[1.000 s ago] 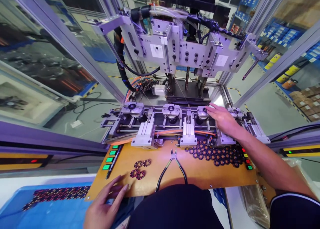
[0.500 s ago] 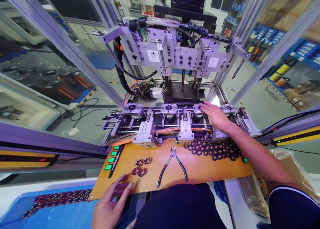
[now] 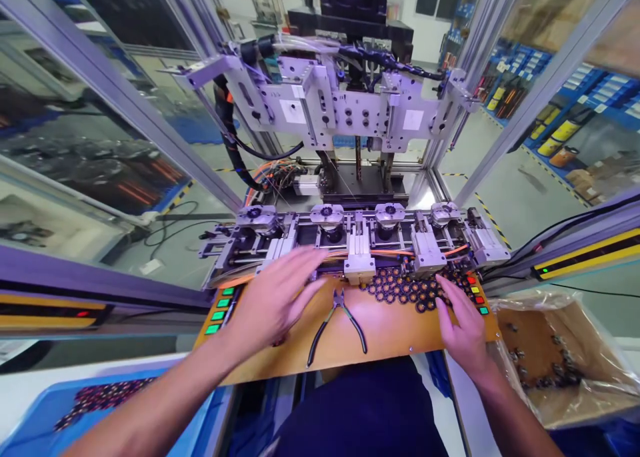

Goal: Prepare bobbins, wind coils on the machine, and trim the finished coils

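My left hand [image 3: 275,300] hovers over the left part of an orange board [image 3: 385,334], fingers stretched out and nothing visible in them. It hides the small reddish rings there almost wholly. At the board's right end, my right hand [image 3: 463,324] has its thumb and fingers apart at the edge of a cluster of small dark rings with copper-coloured centres [image 3: 395,288]. Whether its fingertips touch a ring is unclear. Between the hands lie side cutters [image 3: 339,300] with dark handles spread. Behind the board runs a row of metal fixtures, including a round-topped holder [image 3: 390,213].
A machine head plate [image 3: 340,110] hangs above the fixtures. Green buttons [image 3: 219,315] line the board's left edge, coloured buttons [image 3: 477,294] its right. A blue tray [image 3: 30,420] holds rows of rings [image 3: 107,397]. A plastic-lined box [image 3: 595,410] contains small metal parts.
My right hand has left the third fixture from the left and come down to the dark rings. My left hand has moved up and right over the board. The view has shifted slightly.
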Demonstrator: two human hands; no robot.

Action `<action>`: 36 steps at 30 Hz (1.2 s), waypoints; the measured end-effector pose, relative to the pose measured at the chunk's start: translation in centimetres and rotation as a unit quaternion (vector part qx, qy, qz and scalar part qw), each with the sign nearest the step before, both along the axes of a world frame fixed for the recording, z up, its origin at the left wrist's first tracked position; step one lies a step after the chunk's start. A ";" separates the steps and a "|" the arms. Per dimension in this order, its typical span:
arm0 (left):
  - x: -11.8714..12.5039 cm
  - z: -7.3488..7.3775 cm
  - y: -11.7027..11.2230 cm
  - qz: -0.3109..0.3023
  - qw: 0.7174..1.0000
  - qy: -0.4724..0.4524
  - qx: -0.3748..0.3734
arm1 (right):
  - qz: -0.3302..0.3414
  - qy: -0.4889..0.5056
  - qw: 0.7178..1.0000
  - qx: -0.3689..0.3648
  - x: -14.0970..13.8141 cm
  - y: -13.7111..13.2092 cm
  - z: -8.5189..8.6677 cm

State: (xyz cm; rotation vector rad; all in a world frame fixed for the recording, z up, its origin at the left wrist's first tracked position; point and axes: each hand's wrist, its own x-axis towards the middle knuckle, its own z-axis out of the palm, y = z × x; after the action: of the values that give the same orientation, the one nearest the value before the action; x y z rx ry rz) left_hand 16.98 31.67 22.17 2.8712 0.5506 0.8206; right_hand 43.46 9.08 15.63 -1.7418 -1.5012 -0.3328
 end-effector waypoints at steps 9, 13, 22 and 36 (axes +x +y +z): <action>17.7 0.5 4.8 -0.065 0.968 0.243 0.020 | -0.046 0.044 0.996 -0.054 -0.8 -5.6 -2.0; 17.6 0.0 4.8 -0.054 0.963 0.263 0.006 | -0.078 0.068 0.992 -0.071 -1.0 -7.9 -4.4; 14.5 3.1 1.5 -0.040 0.978 0.204 -0.022 | -0.058 0.080 0.987 -0.125 0.0 -4.0 -7.7; 3.5 -0.8 -9.8 -0.120 0.882 0.008 -0.455 | 0.150 0.267 0.949 -0.071 -6.3 -0.8 0.6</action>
State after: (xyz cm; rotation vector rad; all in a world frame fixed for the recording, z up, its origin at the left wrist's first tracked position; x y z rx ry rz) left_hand 20.50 21.84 21.36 2.0092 0.4082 0.3433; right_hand 37.18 8.32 16.24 -1.5126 -1.3722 0.3866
